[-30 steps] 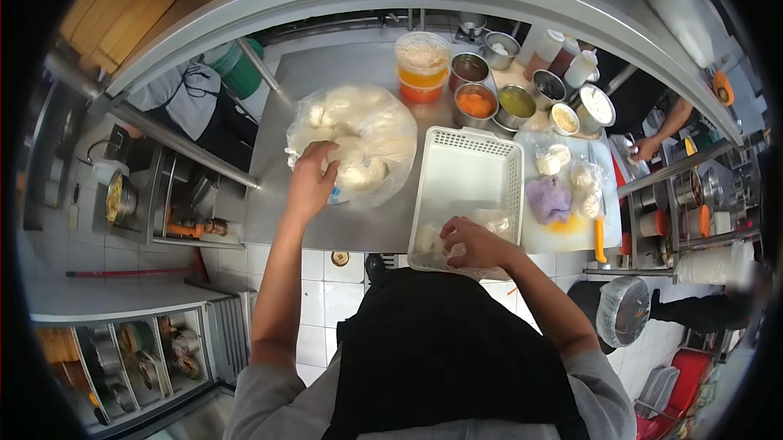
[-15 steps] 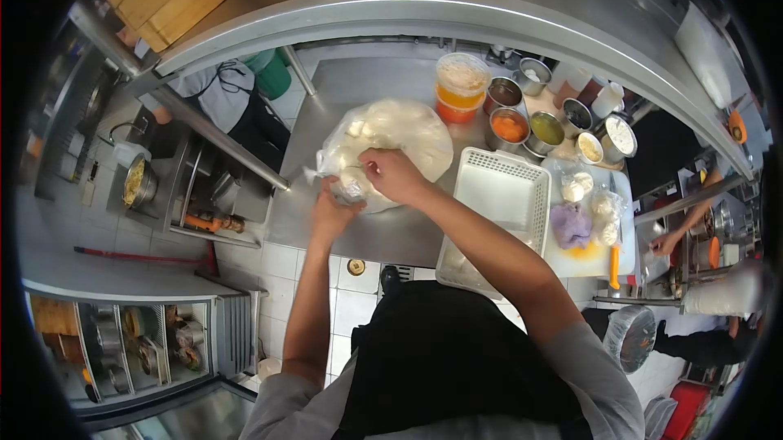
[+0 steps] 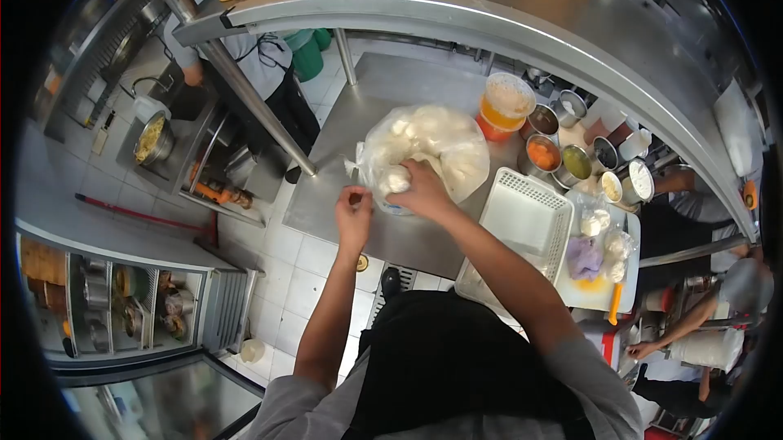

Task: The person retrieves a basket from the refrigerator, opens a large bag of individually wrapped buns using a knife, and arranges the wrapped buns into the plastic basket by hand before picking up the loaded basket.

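A large clear plastic bag of pale round dough pieces lies on the steel table. My right hand has its fingers curled round a white dough ball at the bag's near left side. My left hand is just left of the bag, over the table's front edge, with its fingers curled in; whatever they pinch is too small to make out. Right of the bag stands a white perforated basket with some clear plastic at its near end.
Stacked tubs and metal bowls of sauces stand behind the basket. A cutting board at the right holds purple dough and an orange-handled knife. A steel shelf spans above. Other people stand left and right.
My right hand has left the basket and come to the bag, where it now grips a dough ball. My left hand has moved off the bag to its near left. The camera view has shifted.
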Available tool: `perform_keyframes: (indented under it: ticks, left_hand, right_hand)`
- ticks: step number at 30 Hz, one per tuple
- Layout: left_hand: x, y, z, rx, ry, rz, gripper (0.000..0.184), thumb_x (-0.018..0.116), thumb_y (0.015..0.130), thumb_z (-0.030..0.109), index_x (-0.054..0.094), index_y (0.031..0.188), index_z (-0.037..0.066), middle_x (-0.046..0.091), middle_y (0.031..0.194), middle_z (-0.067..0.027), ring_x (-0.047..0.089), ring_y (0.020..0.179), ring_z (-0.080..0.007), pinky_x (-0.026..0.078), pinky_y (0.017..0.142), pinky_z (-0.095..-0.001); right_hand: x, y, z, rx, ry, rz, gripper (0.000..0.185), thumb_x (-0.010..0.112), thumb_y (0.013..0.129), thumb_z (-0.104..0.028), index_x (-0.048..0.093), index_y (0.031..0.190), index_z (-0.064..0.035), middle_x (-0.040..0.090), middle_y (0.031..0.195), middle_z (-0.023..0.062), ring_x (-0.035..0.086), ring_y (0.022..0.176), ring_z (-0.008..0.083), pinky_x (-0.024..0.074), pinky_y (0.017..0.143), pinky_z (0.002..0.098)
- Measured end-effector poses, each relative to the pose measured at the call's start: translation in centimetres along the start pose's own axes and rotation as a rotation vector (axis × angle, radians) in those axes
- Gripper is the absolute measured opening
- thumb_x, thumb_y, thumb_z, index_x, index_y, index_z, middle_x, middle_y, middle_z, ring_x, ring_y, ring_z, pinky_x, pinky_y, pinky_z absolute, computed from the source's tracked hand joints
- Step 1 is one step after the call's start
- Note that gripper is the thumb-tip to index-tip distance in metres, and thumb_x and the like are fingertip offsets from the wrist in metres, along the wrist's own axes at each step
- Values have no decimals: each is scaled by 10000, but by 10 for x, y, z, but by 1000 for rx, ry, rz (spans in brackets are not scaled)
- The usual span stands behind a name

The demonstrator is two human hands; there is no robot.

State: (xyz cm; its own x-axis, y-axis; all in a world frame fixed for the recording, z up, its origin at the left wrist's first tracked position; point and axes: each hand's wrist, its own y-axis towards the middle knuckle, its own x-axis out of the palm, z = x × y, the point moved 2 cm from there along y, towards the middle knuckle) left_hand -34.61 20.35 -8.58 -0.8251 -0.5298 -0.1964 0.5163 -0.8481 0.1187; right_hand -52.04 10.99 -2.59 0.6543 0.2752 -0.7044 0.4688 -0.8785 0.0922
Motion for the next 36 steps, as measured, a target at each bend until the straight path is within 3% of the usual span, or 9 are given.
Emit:
perform_keyframes:
  ticks: [4, 6, 11, 16, 19, 25, 28, 32, 36]
  left_hand:
    - [-1, -29, 94, 189, 109, -63, 330, 662, 1020, 89, 603, 1326, -21, 609, 1257, -166, 665, 1071, -198, 630, 854, -351]
    - [19, -41, 107, 8, -201, -367, 393, 663, 1030, 111, 570, 1389, -17, 608, 1293, -159, 668, 1086, -198, 629, 855, -352]
    - [82, -62, 131, -165, -387, -860, 436, 633, 1063, 117, 511, 1463, -10, 640, 1298, -111, 661, 1117, -170, 638, 830, -335]
    - [136, -64, 122, -118, -291, -1019, 322, 672, 1047, 133, 629, 1326, -20, 713, 1070, -93, 692, 972, -147, 633, 768, -294]
    - [164, -61, 124, -130, -208, -1170, 314, 633, 1071, 145, 644, 1340, -18, 730, 1100, -79, 713, 977, -139, 636, 813, -309]
    - [187, -66, 155, -368, -127, -1149, 299, 687, 1045, 191, 683, 1261, -15, 676, 1249, -90, 663, 1061, -134, 596, 761, -274]
    - [207, -63, 124, -198, -163, -1196, 210, 718, 1004, 147, 685, 1149, -1, 651, 1292, -95, 648, 1073, -144, 580, 758, -278]
    - [206, -63, 101, 368, -103, -1025, 222, 772, 906, 94, 663, 1082, 15, 664, 1244, -107, 666, 1049, -190, 574, 815, -320]
    - [188, -65, 93, 654, 81, -1062, 269, 782, 855, 50, 673, 1098, 14, 665, 1245, -140, 683, 1079, -263, 567, 888, -356]
  right_hand:
    - [-61, -56, 11, 172, 798, -81, 740, 890, 790, -177, 541, 1431, -55, 641, 1297, 109, 621, 1187, 206, 518, 1001, 349]
    - [-85, -91, 22, 213, 939, -101, 749, 885, 818, -90, 509, 1466, -67, 615, 1316, 50, 582, 1222, 151, 488, 1042, 326]
    - [-113, -157, 38, 9, 851, 81, 719, 865, 852, -87, 496, 1469, -70, 622, 1317, 45, 585, 1230, 164, 467, 1071, 331]
    - [-126, -195, 78, 176, 865, 231, 413, 685, 1039, -173, 564, 1415, -53, 657, 1275, 25, 604, 1161, 132, 490, 1029, 317]
    - [-122, -202, 104, 328, 947, 282, 271, 584, 1105, -222, 657, 1292, -39, 704, 1169, 5, 622, 1068, 97, 512, 962, 300]
    - [-124, -208, 113, 179, 827, 543, 216, 651, 1061, -143, 682, 1236, -21, 714, 1180, 16, 627, 1040, 89, 513, 920, 282]
    - [-128, -204, 110, 193, 876, 491, 288, 683, 1014, -69, 631, 1292, -14, 689, 1215, 42, 625, 1074, 110, 515, 930, 295]
    - [-139, -206, 132, 346, 810, 165, 437, 740, 931, -7, 563, 1328, -49, 642, 1213, 54, 609, 1098, 132, 504, 958, 300]
    - [-115, -201, 157, 190, 527, 212, 543, 841, 776, 0, 568, 1241, -75, 601, 1203, 111, 605, 1151, 253, 512, 989, 363]
